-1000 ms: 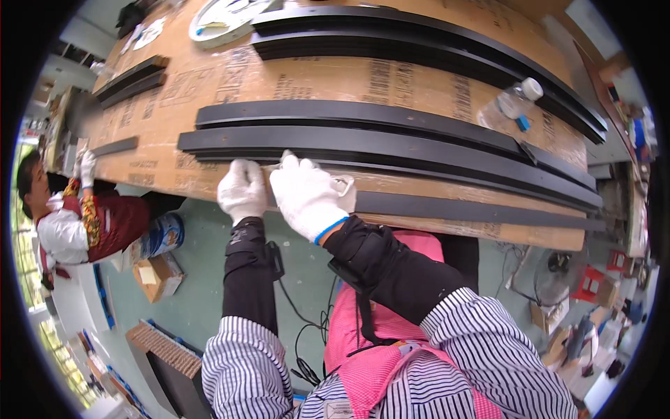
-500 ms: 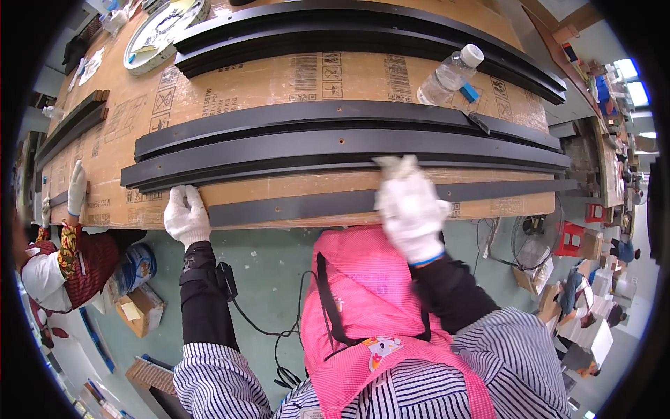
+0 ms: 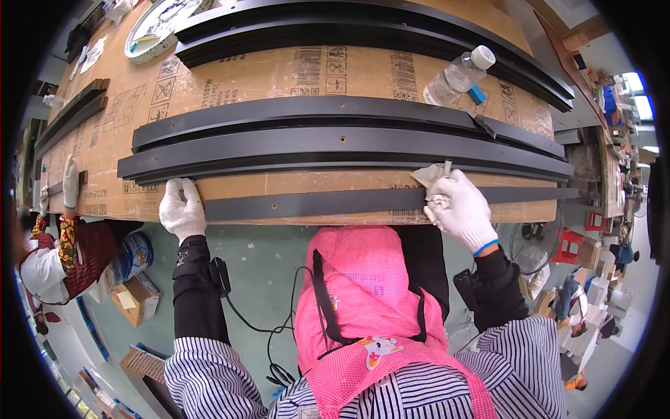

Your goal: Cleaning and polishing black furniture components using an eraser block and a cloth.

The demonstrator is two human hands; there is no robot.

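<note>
A long, flat black strip [image 3: 314, 203] with small holes lies along the table's front edge. My left hand [image 3: 183, 209], in a white knit glove, is closed on its left end. My right hand [image 3: 462, 211], gloved the same way, grips a crumpled pale cloth [image 3: 427, 174] over the strip, right of its middle. Part of the cloth sticks out beyond the fingers toward the stacked black strips [image 3: 279, 147] just behind. A dark flat blade-like piece [image 3: 483, 125] rests on that stack near its right end.
Cardboard [image 3: 265, 80] covers the table. Behind the stack stand a clear bottle [image 3: 450, 82] and a small blue block [image 3: 477, 95]. More black strips [image 3: 363, 33] lie farther back, near a round white tray [image 3: 150, 42]. Another person's gloved hand [image 3: 70, 183] is at the left.
My right hand has moved right along the strip with the cloth and is no longer blurred. My left hand stays at the strip's left end.
</note>
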